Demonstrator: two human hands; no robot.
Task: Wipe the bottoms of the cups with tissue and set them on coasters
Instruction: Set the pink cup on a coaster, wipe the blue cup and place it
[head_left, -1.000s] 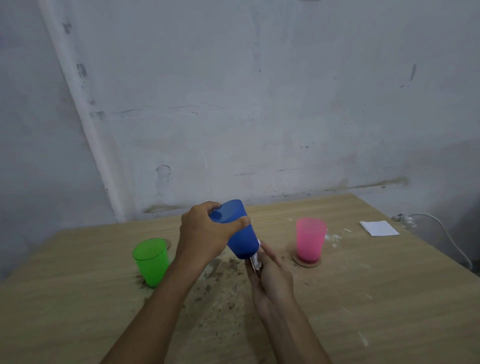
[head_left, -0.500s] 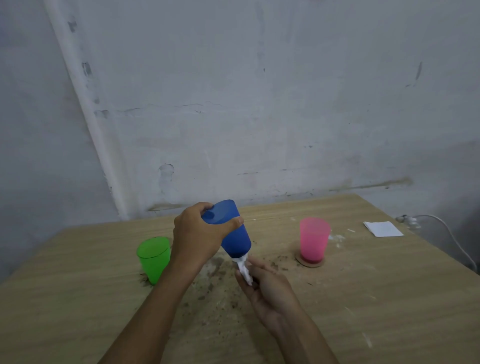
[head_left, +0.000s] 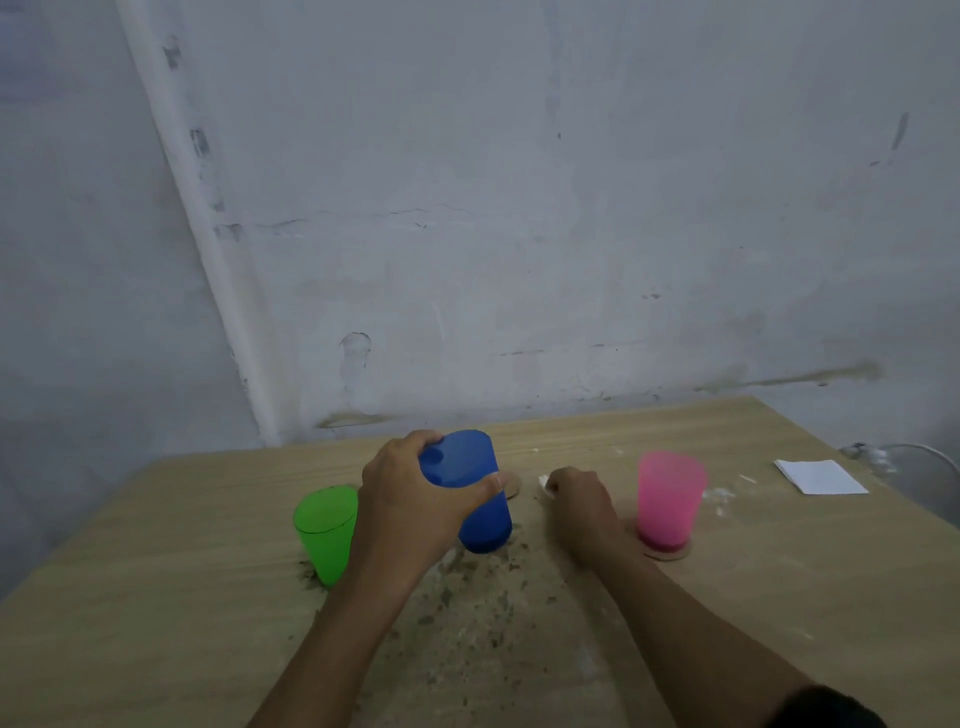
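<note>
My left hand (head_left: 415, 499) grips the blue cup (head_left: 475, 499) around its rim and holds it nearly upright just above the table, in front of a round brown coaster (head_left: 514, 486) that peeks out behind it. My right hand (head_left: 579, 506) is closed on a small white tissue (head_left: 544, 482) to the right of the blue cup, apart from it. The pink cup (head_left: 667, 499) stands on its own coaster (head_left: 670, 553) at the right. At the left the green cup (head_left: 324, 532) stands on the bare table.
Dark crumbs and stains (head_left: 467, 597) cover the wooden table (head_left: 156, 597) in front of the cups. A folded white paper (head_left: 821, 475) lies at the far right, with a white cable (head_left: 893, 452) behind it. A white wall rises behind the table.
My right hand has drawn the tissue away from the blue cup's bottom and moved right. My left hand has turned the blue cup from tilted to nearly upright and lowered it.
</note>
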